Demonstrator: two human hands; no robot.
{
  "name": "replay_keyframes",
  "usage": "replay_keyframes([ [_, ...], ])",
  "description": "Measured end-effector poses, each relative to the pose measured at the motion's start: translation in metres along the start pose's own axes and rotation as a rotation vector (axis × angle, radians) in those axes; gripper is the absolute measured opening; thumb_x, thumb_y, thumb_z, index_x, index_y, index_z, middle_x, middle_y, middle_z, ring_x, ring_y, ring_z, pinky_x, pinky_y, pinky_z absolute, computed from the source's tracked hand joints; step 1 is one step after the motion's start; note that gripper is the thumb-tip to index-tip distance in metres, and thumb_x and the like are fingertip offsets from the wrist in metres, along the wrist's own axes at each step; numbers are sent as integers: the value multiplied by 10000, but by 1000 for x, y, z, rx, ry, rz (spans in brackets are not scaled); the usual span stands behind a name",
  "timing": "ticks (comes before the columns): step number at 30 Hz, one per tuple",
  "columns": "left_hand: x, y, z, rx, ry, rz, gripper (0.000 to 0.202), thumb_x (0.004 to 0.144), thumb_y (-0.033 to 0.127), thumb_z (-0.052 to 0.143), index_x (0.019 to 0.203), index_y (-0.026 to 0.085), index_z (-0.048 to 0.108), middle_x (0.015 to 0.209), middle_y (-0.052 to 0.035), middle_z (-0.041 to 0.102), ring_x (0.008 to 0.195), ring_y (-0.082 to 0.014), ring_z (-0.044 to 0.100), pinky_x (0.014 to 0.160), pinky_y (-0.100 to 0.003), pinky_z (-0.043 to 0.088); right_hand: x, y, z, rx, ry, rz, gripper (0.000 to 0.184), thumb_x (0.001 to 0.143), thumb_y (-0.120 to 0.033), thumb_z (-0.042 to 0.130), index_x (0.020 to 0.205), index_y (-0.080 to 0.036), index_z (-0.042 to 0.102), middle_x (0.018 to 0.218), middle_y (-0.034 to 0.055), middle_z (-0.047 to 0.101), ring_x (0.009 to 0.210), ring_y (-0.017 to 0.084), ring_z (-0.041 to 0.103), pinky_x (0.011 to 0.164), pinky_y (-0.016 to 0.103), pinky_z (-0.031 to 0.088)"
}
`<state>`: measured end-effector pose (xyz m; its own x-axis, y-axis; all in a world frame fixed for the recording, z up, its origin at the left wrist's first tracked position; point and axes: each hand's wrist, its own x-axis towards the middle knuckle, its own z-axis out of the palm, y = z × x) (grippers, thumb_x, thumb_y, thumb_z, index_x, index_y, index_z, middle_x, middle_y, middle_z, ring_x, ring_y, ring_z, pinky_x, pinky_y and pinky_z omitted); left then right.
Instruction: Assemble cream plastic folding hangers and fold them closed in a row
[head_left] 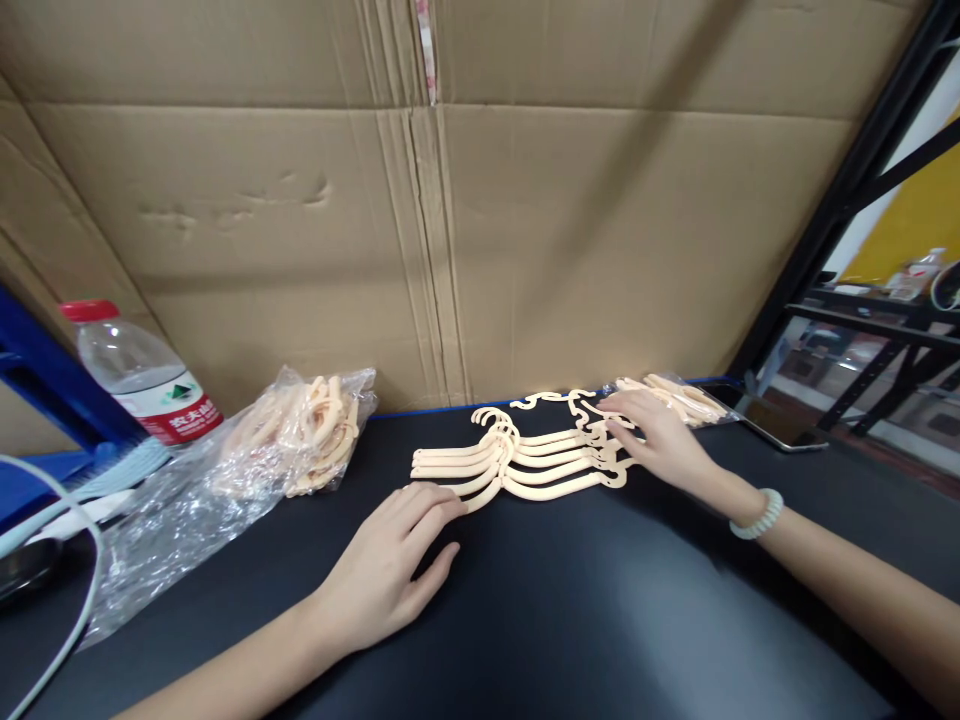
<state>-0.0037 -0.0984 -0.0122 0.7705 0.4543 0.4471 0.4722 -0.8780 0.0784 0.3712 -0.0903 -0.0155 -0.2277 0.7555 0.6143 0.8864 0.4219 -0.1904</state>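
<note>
Several cream plastic hangers [551, 465] lie overlapped in a row on the black table, their hooks bunched near the middle. At the left end of the nearest hanger rests my left hand [394, 560], fingers stretched out and thumb apart. My right hand [656, 435], with a pale beaded bracelet at the wrist, reaches over the right ends of the row. Its fingers and thumb are around a small cream hanger part, mostly hidden by the hand. Loose cream hook-shaped pieces [551, 398] lie just behind the row.
A clear bag of cream hanger parts [322, 425] lies at left, beside a red-capped water bottle [150, 375]. Another bagged bundle [686, 398] sits behind my right hand, near a phone [780, 425]. Cardboard [600, 250] stands along the back edge. A white cable [94, 560] curves at far left.
</note>
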Motion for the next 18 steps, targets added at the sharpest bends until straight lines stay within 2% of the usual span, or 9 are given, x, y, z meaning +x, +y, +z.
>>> replay_keyframes([
  [3, -2, 0, 0, -81, -12, -24, 169, 883, 143, 449, 1022, 194, 530, 956, -72, 611, 857, -191, 575, 759, -309, 478, 6, 26, -11, -61, -3, 105, 292, 914, -319, 427, 996, -178, 669, 925, 101, 693, 884, 259, 623, 816, 425, 487],
  [7, 0, 0, 0, -121, -37, -52, 129, 885, 140, 420, 924, 198, 528, 838, -42, 597, 745, -165, 563, 664, -271, 464, 14, 53, -19, -108, -126, 191, 306, 882, -341, 446, 971, -190, 698, 843, 73, 697, 798, 237, 636, 724, 360, 487],
  [9, 0, 0, 0, -120, -34, -41, 138, 889, 143, 405, 901, 198, 532, 802, -35, 594, 708, -155, 562, 632, -256, 455, 20, 61, -18, -91, -194, 156, 294, 868, -334, 460, 965, -205, 706, 888, 64, 710, 846, 235, 641, 749, 353, 485],
  [14, -2, 0, 1, -96, -20, 4, 154, 897, 138, 396, 920, 196, 537, 789, -33, 598, 685, -145, 567, 614, -242, 447, 40, 66, -13, -65, -402, -50, 267, 853, -325, 498, 933, -201, 720, 935, 76, 709, 873, 229, 627, 798, 369, 479],
  [18, -3, -1, 2, -75, -12, 26, 153, 902, 134, 402, 941, 198, 535, 809, -34, 608, 700, -143, 575, 625, -238, 449, 47, 59, -12, -104, -474, -121, 241, 849, -271, 512, 938, -194, 722, 977, 87, 700, 898, 222, 616, 792, 348, 473],
])
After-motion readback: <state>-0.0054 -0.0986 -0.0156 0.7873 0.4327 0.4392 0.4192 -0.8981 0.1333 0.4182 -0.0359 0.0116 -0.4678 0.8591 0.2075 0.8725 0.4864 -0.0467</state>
